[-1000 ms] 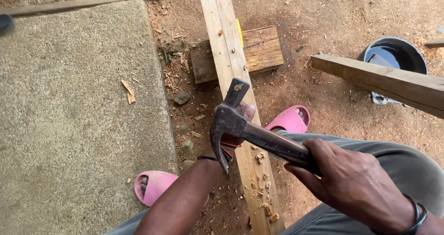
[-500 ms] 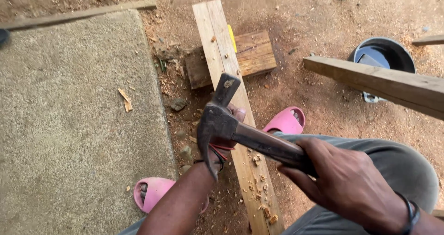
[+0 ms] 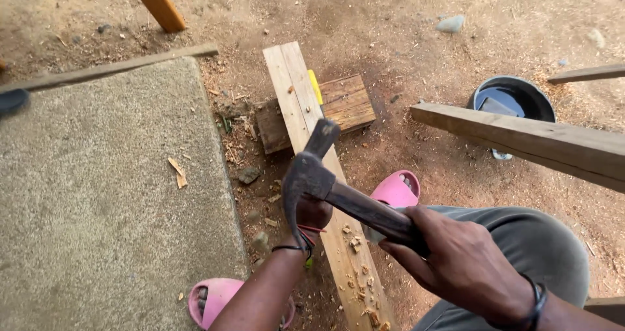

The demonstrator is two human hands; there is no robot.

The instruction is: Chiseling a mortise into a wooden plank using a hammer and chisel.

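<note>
Right hand (image 3: 465,262) fisted around hammer (image 3: 325,181) handle, head raised over the plank (image 3: 306,129). Left hand (image 3: 312,215) on plank beneath the hammer head, finger state hidden. Two pink sandals (image 3: 395,189), one wood block (image 3: 348,100), one bucket (image 3: 514,96) farther out.

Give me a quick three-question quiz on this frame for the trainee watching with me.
1. True or false: the right hand grips the claw hammer by its handle.
2. Where is the left hand? A) on the long plank under the hammer head B) in the dark bucket C) on the concrete slab
3. What colour are the sandals?

Key: 1 true; 2 A; 3 pink.
</note>
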